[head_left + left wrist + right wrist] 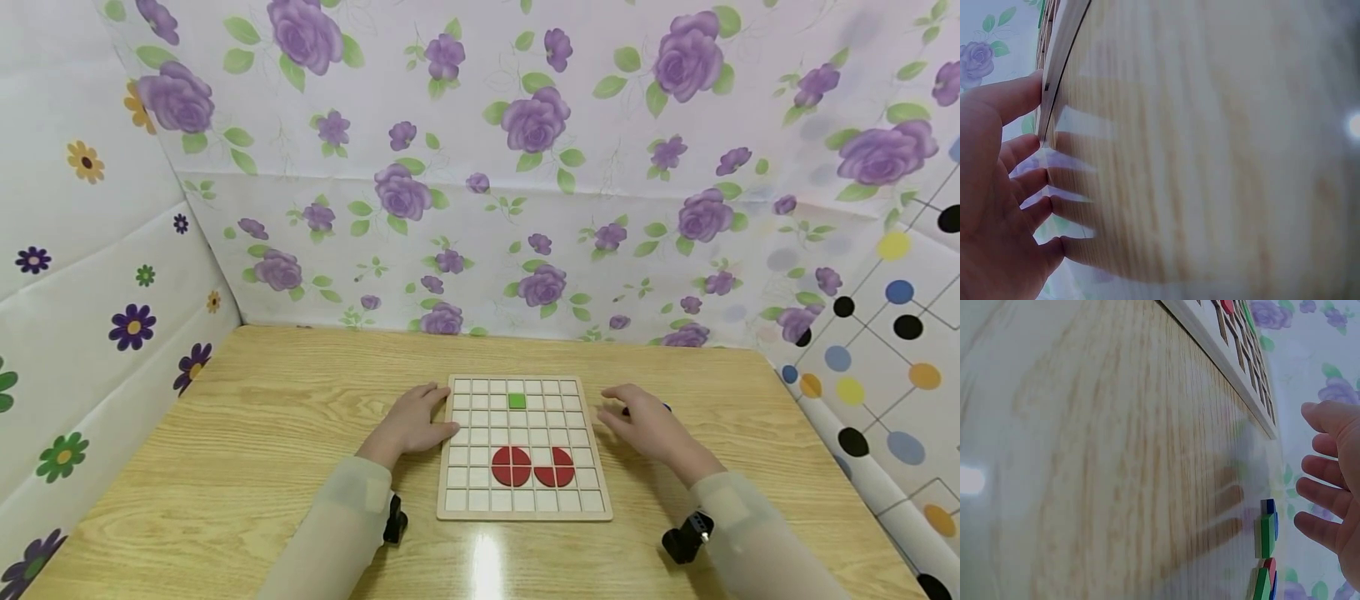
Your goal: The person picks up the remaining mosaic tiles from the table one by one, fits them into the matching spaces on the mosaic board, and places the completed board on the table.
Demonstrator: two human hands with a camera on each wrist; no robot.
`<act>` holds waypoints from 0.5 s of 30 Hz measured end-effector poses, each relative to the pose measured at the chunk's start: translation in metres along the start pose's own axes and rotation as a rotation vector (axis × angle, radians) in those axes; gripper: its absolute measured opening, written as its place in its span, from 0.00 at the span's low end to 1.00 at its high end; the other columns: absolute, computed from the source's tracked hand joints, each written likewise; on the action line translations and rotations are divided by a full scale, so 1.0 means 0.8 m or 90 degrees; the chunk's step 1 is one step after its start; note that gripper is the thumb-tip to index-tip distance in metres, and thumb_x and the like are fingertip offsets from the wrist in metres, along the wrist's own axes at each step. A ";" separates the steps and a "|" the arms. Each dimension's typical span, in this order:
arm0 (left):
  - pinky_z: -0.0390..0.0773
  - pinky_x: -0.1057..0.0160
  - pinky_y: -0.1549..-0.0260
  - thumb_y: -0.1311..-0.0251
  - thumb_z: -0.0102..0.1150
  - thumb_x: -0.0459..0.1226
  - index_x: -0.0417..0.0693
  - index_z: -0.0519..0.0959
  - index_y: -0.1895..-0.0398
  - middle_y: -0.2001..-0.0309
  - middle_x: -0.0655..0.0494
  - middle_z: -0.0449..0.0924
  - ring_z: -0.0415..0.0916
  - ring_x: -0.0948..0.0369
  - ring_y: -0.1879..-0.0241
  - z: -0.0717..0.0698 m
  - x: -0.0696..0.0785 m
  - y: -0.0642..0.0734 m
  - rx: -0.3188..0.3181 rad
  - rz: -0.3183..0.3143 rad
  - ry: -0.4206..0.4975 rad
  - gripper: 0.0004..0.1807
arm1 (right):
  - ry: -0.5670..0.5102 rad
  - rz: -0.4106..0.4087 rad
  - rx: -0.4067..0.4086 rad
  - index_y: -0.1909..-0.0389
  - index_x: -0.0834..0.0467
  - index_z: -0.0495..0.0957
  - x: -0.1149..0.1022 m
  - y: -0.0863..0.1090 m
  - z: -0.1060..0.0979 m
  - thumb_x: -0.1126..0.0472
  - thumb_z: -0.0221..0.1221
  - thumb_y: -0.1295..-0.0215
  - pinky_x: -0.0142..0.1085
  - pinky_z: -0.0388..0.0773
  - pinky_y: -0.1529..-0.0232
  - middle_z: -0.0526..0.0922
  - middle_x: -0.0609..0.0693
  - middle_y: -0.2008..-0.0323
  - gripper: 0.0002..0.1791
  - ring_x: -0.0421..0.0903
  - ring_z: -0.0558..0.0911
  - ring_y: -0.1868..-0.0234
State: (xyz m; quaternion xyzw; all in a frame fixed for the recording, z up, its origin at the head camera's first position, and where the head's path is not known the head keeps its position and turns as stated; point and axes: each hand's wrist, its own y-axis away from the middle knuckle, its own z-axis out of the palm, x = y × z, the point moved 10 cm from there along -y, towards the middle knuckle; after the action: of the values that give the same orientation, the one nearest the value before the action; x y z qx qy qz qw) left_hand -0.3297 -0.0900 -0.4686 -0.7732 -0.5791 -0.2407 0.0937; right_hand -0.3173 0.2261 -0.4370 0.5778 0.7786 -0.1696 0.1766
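Note:
A square wooden grid board (525,515) lies on the table with white cells. On it sit a green square tile (517,401), a full red circle (512,467) of quarter pieces, and a three-quarter red circle (556,471) whose upper left quarter is absent. My left hand (414,421) rests at the board's left edge, thumb and fingertips against the frame, fingers relaxed. To the right of the board, my right hand (641,423) hovers with loosely bent fingers, holding nothing. Beneath it, mostly hidden in the head view, lie green pieces (1267,535) with blue and red ones beside them.
The wood-grain table (300,517) meets a floral cloth (480,250) at the back. Flowered cloth (105,275) hangs at the left, dotted cloth (885,333) at the right. Each wrist carries a small black camera (686,537).

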 end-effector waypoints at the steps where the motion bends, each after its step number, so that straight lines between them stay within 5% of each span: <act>1: 0.53 0.41 0.33 0.38 0.53 0.52 0.51 0.59 0.28 0.27 0.46 0.52 0.48 0.44 0.28 0.000 0.000 0.000 0.001 0.001 -0.002 0.36 | 0.001 0.000 0.001 0.38 0.61 0.70 0.001 0.001 0.000 0.50 0.54 0.32 0.54 0.75 0.48 0.73 0.62 0.40 0.26 0.59 0.77 0.45; 15: 0.54 0.41 0.33 0.37 0.53 0.51 0.50 0.59 0.28 0.27 0.45 0.53 0.49 0.44 0.28 -0.002 0.003 0.002 0.000 0.005 -0.002 0.36 | 0.003 0.020 0.005 0.38 0.63 0.69 0.022 0.013 -0.005 0.50 0.56 0.33 0.57 0.71 0.43 0.72 0.63 0.40 0.28 0.62 0.72 0.40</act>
State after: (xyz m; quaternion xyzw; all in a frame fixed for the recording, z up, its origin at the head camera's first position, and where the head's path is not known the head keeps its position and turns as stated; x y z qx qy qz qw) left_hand -0.3279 -0.0892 -0.4659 -0.7761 -0.5761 -0.2389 0.0941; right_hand -0.3122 0.2455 -0.4426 0.5908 0.7693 -0.1685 0.1754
